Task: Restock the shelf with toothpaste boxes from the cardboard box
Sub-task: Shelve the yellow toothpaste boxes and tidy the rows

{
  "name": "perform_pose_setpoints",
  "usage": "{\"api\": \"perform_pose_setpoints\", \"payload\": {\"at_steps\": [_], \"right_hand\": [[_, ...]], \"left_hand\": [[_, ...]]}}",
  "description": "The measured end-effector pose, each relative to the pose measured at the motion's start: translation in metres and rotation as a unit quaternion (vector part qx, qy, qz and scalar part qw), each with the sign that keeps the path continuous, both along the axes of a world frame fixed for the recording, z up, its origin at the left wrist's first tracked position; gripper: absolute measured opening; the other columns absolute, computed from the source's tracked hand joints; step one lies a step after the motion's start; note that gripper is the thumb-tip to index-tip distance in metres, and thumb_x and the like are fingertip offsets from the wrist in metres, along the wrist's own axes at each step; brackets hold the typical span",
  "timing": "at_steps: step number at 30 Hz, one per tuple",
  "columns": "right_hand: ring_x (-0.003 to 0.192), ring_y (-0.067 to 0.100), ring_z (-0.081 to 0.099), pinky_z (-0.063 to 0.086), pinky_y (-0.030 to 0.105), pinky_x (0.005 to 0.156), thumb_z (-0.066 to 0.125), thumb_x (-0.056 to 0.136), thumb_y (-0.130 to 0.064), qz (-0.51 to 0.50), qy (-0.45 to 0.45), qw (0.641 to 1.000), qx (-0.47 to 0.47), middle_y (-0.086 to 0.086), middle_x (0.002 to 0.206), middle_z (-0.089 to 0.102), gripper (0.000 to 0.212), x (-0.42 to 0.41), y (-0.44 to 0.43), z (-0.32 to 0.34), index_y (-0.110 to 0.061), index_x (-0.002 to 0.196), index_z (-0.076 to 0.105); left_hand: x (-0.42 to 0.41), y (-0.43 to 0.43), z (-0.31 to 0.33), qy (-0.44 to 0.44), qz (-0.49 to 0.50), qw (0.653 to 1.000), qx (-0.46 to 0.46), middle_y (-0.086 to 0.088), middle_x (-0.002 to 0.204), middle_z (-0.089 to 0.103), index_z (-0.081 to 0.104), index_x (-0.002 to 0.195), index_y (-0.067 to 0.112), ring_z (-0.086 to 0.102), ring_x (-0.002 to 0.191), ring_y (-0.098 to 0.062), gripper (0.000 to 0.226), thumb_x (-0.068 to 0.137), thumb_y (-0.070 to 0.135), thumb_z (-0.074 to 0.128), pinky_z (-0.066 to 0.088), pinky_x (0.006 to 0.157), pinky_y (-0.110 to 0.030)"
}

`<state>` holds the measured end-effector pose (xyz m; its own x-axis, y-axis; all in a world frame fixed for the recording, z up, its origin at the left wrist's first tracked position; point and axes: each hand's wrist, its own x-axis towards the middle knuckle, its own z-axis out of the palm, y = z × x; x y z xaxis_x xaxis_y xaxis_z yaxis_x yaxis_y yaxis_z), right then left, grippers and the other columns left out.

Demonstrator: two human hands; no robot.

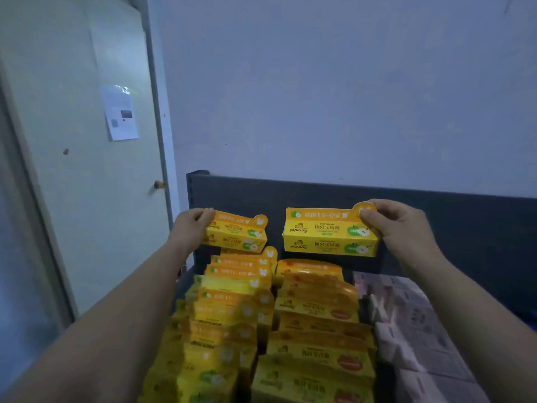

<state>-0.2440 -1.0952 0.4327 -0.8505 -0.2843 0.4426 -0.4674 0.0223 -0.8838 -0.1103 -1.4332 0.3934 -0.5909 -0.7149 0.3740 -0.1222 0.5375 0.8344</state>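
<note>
My left hand grips a yellow toothpaste box by its left end, held tilted above the back of the left row. My right hand pinches the round hang tab of a second yellow toothpaste box, held level above the back of the middle row. Below them, two rows of yellow and orange toothpaste boxes fill the dark shelf. The cardboard box is out of view.
Pale pink and white packages lie in a row at the right of the shelf. The shelf's dark back panel stands against a grey wall. A cream door with a knob and a taped paper sheet is at the left.
</note>
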Motion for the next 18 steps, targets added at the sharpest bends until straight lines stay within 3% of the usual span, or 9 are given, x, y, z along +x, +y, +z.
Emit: {"api": "perform_pose_setpoints", "payload": {"at_steps": [4, 13, 18], "right_hand": [[0.069, 0.000, 0.068, 0.051, 0.015, 0.055, 0.068, 0.088, -0.021, 0.000, -0.005, 1.000, 0.011, -0.008, 0.088, 0.072, 0.007, 0.002, -0.006, 0.000, -0.024, 0.092, 0.073], [0.068, -0.003, 0.068, 0.048, 0.010, 0.048, 0.063, 0.090, -0.020, -0.003, -0.034, 0.999, 0.006, -0.004, 0.093, 0.071, 0.016, 0.008, -0.017, -0.004, -0.019, 0.105, 0.069], [0.063, -0.004, 0.066, 0.046, 0.009, 0.047, 0.063, 0.091, -0.017, -0.011, -0.031, 0.999, 0.012, -0.002, 0.091, 0.071, 0.014, 0.010, -0.027, -0.007, -0.016, 0.103, 0.070]], "left_hand": [[-0.011, -0.019, -0.012, -0.018, -0.039, 0.999, -0.003, -0.012, 0.086, 0.065, 0.066, 0.092, 0.006, 0.057, 0.075, -0.022, 0.032, 0.097, 0.034, 0.053, 0.046, 0.067, -0.034], [-0.023, -0.039, -0.032, -0.058, -0.025, 0.998, 0.023, -0.001, 0.081, 0.060, 0.059, 0.095, 0.012, 0.056, 0.072, -0.012, 0.028, 0.097, 0.039, 0.050, 0.039, 0.059, -0.026], [-0.023, -0.040, -0.036, -0.012, -0.036, 0.998, 0.053, 0.001, 0.080, 0.062, 0.060, 0.088, 0.014, 0.057, 0.073, -0.011, 0.027, 0.095, 0.040, 0.054, 0.039, 0.060, -0.025]]}}
